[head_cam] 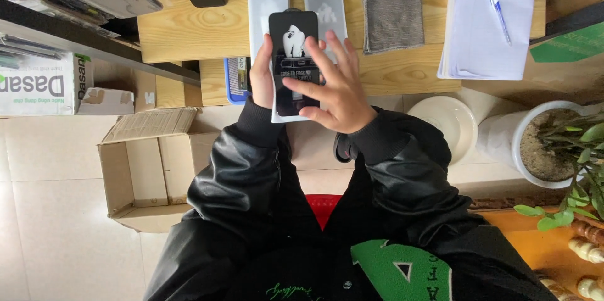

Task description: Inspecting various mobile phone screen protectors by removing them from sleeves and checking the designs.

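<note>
My left hand [261, 78] grips a black phone-shaped slab [290, 37] with a white figure printed on it, held upright over a white sleeve [267, 5]. My right hand [333, 90] lies across the slab's lower right, fingers spread, fingertips touching its face. Both arms wear black leather-like sleeves. A second, silvery flat sleeve [327, 8] lies on the wooden desk [189, 30] just behind my hands.
A grey cloth [393, 18], a paper pad [484, 24] with a blue pen [499, 11] lie on the desk. An open cardboard box [141, 169] stands on the tiled floor at left; a white plant pot [541, 144] and white bin [443, 125] at right.
</note>
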